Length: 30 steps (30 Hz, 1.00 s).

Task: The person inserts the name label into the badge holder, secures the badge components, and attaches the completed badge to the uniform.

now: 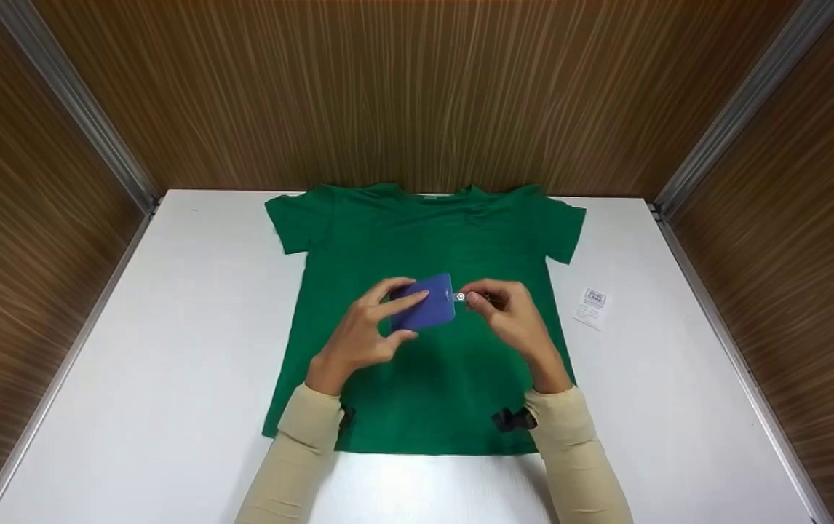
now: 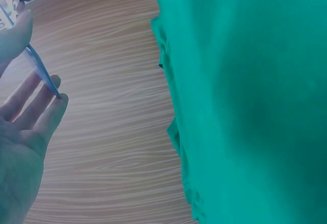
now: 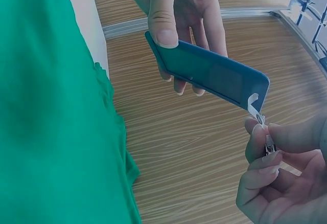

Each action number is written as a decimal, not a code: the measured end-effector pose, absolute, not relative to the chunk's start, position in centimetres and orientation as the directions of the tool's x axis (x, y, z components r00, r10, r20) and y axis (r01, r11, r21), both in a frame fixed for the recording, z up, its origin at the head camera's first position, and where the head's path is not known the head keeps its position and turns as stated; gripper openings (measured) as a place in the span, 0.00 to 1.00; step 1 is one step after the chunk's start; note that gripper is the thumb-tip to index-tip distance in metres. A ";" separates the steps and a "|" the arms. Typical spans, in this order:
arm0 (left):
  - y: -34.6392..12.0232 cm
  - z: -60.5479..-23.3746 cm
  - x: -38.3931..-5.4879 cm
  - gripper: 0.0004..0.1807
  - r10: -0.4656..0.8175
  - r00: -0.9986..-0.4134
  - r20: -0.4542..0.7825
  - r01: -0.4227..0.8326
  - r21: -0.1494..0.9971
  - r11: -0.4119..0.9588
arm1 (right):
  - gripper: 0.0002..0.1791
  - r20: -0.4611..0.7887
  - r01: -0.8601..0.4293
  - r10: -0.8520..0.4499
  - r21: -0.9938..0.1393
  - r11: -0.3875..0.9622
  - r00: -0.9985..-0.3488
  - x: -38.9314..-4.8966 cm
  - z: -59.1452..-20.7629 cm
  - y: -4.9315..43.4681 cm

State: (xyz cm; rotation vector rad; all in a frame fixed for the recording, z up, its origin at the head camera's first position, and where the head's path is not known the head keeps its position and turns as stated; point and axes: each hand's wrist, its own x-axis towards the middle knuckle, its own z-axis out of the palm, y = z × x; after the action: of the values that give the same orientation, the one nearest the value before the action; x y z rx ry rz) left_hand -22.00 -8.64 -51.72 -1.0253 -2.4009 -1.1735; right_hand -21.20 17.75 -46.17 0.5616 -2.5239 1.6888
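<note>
My left hand (image 1: 367,325) grips a blue badge holder (image 1: 431,309) by its edges, thumb on one side and fingers on the other. From the slot at the holder's end a clear strap with a metal snap (image 1: 460,297) sticks out. My right hand (image 1: 508,313) pinches the small metal clip (image 3: 270,144) at the end of this strap, mostly covered by the fingers in the head view. Both hands are over a green T-shirt (image 1: 424,240) spread flat, neckline away from me. In the right wrist view the holder (image 3: 214,75) is tilted, its strap end lower.
Right of the shirt, a small white printed card (image 1: 590,306) lies on the white table (image 1: 199,306). Wood-patterned panels (image 1: 417,94) rise behind and on both sides, joined by metal corner strips (image 1: 737,102).
</note>
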 end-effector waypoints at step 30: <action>-8.7 -51.7 -22.1 0.33 0.497 -0.694 0.521 0.719 0.540 0.437 | 0.11 0.239 -0.349 -0.294 -0.841 0.413 -0.925 -21.8 -46.9 18.3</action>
State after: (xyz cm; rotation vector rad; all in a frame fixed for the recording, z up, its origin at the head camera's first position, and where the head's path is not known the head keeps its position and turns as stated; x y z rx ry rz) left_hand -22.13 -8.74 -51.72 -1.0496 -2.4089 -1.1125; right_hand -21.77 18.33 -46.90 0.5907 -2.5950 1.5658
